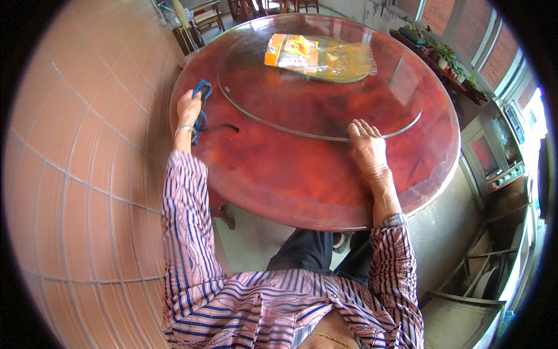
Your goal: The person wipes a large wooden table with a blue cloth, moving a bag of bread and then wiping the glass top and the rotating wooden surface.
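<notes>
A round dark-red table [279, 174] fills the middle of the head view, with a round glass turntable [279, 104] on its top. At the table's left edge my left hand [189, 107] is closed on a bunched blue cloth [200, 120], part of which lies under the hand. A dark strip reaches right from the cloth on the tabletop. Holding nothing that shows, my right hand [367, 146] rests palm down at the turntable's near right rim. On the turntable's far part lies an orange and clear plastic package [320, 56] bearing writing.
A tiled wall [96, 152] runs close along the left. Wooden chairs [207, 15] stand beyond the table. Potted plants [444, 54] line a ledge under the windows at the right. A cabinet [488, 152] and shelves [484, 261] stand at the right.
</notes>
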Motion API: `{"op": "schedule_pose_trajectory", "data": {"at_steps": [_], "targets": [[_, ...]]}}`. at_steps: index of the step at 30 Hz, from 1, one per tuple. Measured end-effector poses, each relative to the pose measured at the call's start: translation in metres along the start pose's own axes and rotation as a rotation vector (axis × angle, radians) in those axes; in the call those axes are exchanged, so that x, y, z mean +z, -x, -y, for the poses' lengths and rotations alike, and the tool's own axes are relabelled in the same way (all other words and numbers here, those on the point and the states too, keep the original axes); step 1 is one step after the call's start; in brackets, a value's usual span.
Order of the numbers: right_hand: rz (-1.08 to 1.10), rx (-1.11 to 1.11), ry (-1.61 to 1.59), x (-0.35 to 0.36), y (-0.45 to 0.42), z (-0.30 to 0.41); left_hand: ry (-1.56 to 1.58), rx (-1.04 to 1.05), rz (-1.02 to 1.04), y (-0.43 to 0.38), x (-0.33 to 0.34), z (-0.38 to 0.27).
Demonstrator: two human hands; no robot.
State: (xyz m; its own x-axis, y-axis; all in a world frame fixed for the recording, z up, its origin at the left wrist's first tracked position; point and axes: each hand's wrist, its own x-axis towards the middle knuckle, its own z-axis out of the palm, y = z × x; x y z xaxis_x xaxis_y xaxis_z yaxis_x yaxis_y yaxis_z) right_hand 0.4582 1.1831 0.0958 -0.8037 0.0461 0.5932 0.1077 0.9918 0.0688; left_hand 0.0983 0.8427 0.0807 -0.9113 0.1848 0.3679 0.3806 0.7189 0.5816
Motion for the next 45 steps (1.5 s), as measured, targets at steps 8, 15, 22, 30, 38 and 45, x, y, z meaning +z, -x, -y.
{"op": "schedule_pose_trajectory", "data": {"at_steps": [8,15,22,30,38,45], "targets": [[0.045,0.16,-0.01,0.004,-0.002,-0.023,1.803,-0.008,0.616,0.07,-0.06,-0.065],[0.011,0.149,0.008,0.018,0.0,-0.03,1.891,-0.115,0.678,0.096,-0.041,-0.115],[-0.002,0.125,-0.01,0.02,0.001,-0.024,1.336,0.013,0.845,0.075,0.02,-0.195],[-0.029,0.138,0.025,0.017,0.0,-0.017,-0.038,0.931,-0.036,0.134,0.046,-0.248],[-0.112,-0.085,0.105,0.015,-0.001,-0.006,-0.218,0.982,0.046,0.134,0.083,-0.244],[-0.013,-0.083,0.094,0.006,0.0,0.001,-0.191,0.917,0.052,0.07,0.084,-0.206]]}}
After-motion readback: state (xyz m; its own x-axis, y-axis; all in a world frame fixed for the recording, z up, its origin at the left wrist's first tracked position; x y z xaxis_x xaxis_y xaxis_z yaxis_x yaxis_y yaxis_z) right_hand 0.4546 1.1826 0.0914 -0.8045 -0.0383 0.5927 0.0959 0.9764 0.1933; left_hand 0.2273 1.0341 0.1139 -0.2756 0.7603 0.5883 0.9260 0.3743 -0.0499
